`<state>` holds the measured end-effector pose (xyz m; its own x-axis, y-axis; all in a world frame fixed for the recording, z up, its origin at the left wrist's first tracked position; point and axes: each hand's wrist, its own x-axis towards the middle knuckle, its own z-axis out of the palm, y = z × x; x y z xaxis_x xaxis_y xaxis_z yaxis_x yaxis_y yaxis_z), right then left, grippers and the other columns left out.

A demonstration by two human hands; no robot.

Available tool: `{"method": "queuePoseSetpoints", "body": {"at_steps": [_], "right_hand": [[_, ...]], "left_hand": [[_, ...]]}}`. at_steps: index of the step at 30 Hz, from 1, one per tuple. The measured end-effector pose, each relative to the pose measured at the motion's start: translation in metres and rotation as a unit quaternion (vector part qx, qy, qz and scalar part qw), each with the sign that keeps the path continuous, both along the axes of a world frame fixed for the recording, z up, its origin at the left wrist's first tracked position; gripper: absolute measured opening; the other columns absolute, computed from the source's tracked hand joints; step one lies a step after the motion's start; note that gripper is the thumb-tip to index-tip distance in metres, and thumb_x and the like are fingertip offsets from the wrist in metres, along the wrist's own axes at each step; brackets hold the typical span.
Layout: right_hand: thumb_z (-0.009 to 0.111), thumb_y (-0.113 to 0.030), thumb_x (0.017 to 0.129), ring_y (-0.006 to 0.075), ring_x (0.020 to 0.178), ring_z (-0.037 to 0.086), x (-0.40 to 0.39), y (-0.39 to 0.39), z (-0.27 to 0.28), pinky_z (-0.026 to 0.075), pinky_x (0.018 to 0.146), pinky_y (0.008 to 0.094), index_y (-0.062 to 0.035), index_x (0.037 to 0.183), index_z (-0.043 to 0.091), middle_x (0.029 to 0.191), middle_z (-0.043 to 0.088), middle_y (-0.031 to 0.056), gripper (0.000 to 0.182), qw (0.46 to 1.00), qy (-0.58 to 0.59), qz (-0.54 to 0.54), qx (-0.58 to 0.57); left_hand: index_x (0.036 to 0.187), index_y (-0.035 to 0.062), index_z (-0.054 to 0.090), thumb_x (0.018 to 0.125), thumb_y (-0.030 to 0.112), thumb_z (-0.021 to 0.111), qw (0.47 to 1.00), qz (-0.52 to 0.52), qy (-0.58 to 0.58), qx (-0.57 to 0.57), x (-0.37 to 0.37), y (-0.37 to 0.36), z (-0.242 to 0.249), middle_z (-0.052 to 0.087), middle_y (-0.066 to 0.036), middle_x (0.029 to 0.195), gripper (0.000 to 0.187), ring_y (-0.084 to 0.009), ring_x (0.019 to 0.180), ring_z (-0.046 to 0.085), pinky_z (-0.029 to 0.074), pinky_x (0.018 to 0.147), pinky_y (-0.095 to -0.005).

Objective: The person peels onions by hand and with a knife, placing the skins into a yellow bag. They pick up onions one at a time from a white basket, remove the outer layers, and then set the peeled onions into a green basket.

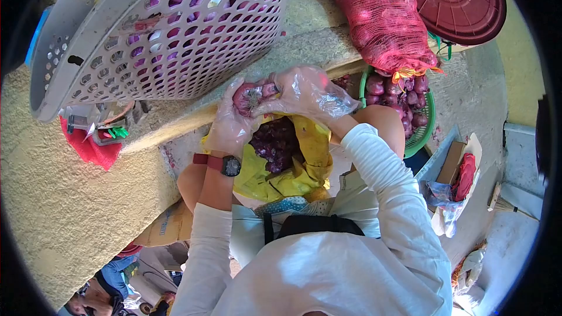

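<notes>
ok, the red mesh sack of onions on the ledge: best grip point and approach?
Probably the gathered neck of the red mesh sack, where the netting bunches at an orange tie just above the green basket. Come from the basket side: the sack lies flat, bulging and loose elsewhere, so the cinched end looks like the only firm handle.

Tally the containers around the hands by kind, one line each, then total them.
Grey perforated plastic basket: 1
Green basket of red onions: 1
Red mesh sack of onions: 1
Yellow bag of onion peels: 1
Total: 4
Both gloved hands, left hand and right hand, grip one red onion.
</notes>
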<state>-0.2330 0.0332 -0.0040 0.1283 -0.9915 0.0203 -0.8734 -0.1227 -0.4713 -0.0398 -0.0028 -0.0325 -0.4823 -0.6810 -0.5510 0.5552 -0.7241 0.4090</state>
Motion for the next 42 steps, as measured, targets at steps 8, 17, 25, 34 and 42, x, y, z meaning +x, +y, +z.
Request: {"method": "queuePoseSetpoints", "body": {"at_steps": [8, 17, 25, 34, 42], "right_hand": [[0.068, -0.079, 0.074, 0.0404, 0.074, 0.071, 0.013, 0.001, -0.016, 0.056, 0.069, 0.0485, -0.0046, 0.083, 0.072, 0.074, 0.069, 0.0210, 0.075, 0.999, -0.020, -0.022, 0.021], [0.071, -0.074, 0.076, 0.0424, 0.075, 0.068, 0.021, -0.004, -0.016, 0.054, 0.071, 0.0489, -0.0045, 0.083, 0.074, 0.076, 0.069, 0.0235, 0.070, 0.977, -0.104, -0.076, 0.170], [0.069, -0.083, 0.069, 0.0390, 0.069, 0.069, -0.002, -0.011, 0.002, 0.055, 0.065, 0.0490, -0.0059, 0.078, 0.075, 0.071, 0.068, 0.0205, 0.078, 0.998, -0.019, -0.011, 0.066], [0.068, -0.084, 0.068, 0.0402, 0.068, 0.070, 0.011, 0.002, -0.008, 0.055, 0.063, 0.0508, -0.0044, 0.077, 0.074, 0.068, 0.067, 0.0218, 0.081, 1.000, 0.012, 0.005, -0.007], [0.068, -0.080, 0.075, 0.0437, 0.071, 0.067, 0.032, 0.007, -0.017, 0.053, 0.067, 0.0508, -0.0027, 0.082, 0.072, 0.076, 0.068, 0.0237, 0.078, 0.984, -0.120, -0.057, 0.119]], "left_hand": [[0.110, 0.0012, 0.065, 0.103, 0.030, 0.057, 0.990, 0.140, -0.013, -0.005, -0.014, 0.008, -0.018, 0.070, -0.013, 0.101, 0.030, -0.0281, 0.092, 0.069, 0.059, 0.087, -0.0430], [0.115, 0.0021, 0.065, 0.102, 0.034, 0.053, 0.984, 0.174, 0.036, -0.002, -0.016, 0.011, -0.024, 0.067, -0.012, 0.108, 0.036, -0.0275, 0.107, 0.064, 0.052, 0.097, -0.0443], [0.115, 0.0024, 0.064, 0.104, 0.032, 0.054, 0.999, 0.040, 0.017, 0.010, -0.009, 0.000, 0.002, 0.069, -0.015, 0.112, 0.033, -0.0312, 0.103, 0.066, 0.055, 0.094, -0.0468], [0.105, 0.0026, 0.067, 0.105, 0.030, 0.054, 0.994, 0.113, 0.002, -0.001, -0.002, 0.004, -0.043, 0.072, -0.013, 0.098, 0.031, -0.0291, 0.091, 0.069, 0.059, 0.084, -0.0447], [0.106, 0.0051, 0.064, 0.106, 0.035, 0.048, 0.983, 0.165, -0.044, -0.072, -0.003, 0.015, -0.055, 0.071, -0.010, 0.102, 0.034, -0.0273, 0.093, 0.067, 0.054, 0.091, -0.0429]]}}
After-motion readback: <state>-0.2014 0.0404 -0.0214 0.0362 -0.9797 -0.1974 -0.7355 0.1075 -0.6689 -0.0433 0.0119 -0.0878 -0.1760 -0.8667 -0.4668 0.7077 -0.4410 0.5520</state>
